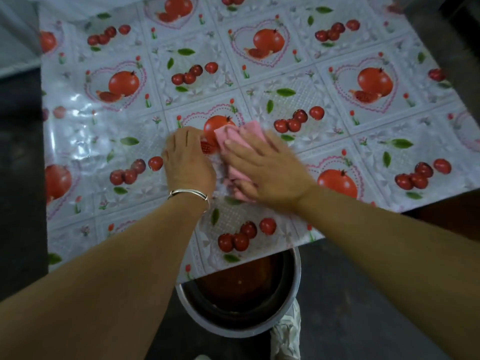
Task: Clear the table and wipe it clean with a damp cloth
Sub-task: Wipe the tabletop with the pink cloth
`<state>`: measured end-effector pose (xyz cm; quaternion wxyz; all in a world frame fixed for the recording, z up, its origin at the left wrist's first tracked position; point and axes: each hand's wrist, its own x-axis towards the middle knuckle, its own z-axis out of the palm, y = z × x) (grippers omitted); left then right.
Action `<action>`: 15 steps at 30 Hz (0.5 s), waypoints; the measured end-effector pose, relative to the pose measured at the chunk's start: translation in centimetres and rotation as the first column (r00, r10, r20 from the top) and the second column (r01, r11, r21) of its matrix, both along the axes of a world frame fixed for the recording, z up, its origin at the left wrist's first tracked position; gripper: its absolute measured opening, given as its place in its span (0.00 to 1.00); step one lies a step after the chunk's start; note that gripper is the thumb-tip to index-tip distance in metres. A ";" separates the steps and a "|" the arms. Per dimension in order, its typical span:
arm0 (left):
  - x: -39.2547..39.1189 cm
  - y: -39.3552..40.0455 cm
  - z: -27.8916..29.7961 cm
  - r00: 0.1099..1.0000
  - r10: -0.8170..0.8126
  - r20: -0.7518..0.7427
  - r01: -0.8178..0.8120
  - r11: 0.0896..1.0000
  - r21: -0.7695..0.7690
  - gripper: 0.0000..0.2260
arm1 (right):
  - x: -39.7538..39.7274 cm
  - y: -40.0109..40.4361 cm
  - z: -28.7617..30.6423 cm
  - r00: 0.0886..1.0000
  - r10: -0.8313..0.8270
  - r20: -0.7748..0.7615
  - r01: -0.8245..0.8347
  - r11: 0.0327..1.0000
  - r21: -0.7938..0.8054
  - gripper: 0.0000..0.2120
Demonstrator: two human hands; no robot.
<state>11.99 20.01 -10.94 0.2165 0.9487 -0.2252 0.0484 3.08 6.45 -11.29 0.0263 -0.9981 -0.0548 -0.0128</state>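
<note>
A pink cloth [235, 133] lies on the table [259, 74], which is covered with a shiny oilcloth printed with pomegranates and cherries. My right hand [267, 170] lies flat on the cloth with its fingers spread, pressing it down; the hand is blurred. My left hand [188, 159], with a silver bangle on the wrist, rests on the oilcloth just left of the cloth with its fingers curled under. What the left fingers hold, if anything, is hidden.
A round metal basin [241, 331] stands on the dark floor below the table's near edge, partly under it. A crumpled pale thing [285, 331] lies beside the basin on the right. Dark floor runs along the table's left and right sides.
</note>
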 end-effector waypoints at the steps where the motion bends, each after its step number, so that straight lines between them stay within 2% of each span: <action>1: 0.1 -0.2 0.2 1.000 0.013 0.000 -0.013 1.000 0.003 0.18 | -0.1 -1.9 0.1 0.999 -0.042 -0.005 0.042 0.999 -0.016 0.29; 3: 0.4 -0.7 0.3 0.999 0.051 -0.009 -0.051 0.999 -0.004 0.20 | 0.4 -5.0 0.8 0.933 -0.359 -0.036 0.360 0.933 0.020 0.30; 5: 1.1 -1.2 0.4 0.996 0.084 -0.010 -0.084 0.996 -0.028 0.20 | 1.4 -5.6 0.9 0.761 -0.644 -0.085 0.649 0.756 0.081 0.30; 6: 1.5 -1.3 0.4 0.994 0.108 -0.016 -0.109 0.993 -0.046 0.21 | 2.3 -4.7 0.9 0.706 -0.700 -0.109 0.708 0.701 0.086 0.29; 7: 1.9 -1.4 0.3 0.990 0.139 -0.021 -0.140 0.988 -0.070 0.21 | 3.3 -3.2 0.9 0.703 -0.701 -0.115 0.710 0.699 0.081 0.28; 9: 2.5 -1.5 0.3 0.980 0.199 -0.020 -0.200 0.972 -0.121 0.21 | 5.2 0.6 0.5 0.839 -0.537 -0.087 0.544 0.834 0.095 0.26; 11: 3.3 -1.3 0.4 0.970 0.244 -0.015 -0.243 0.955 -0.170 0.20 | 6.5 4.1 -0.2 0.964 -0.259 -0.063 0.265 0.957 0.119 0.27; 15: 4.5 0.4 0.7 0.932 0.354 -0.080 -0.363 0.910 -0.201 0.21 | 7.6 1.9 -0.2 0.995 0.063 -0.078 -0.056 0.994 0.089 0.28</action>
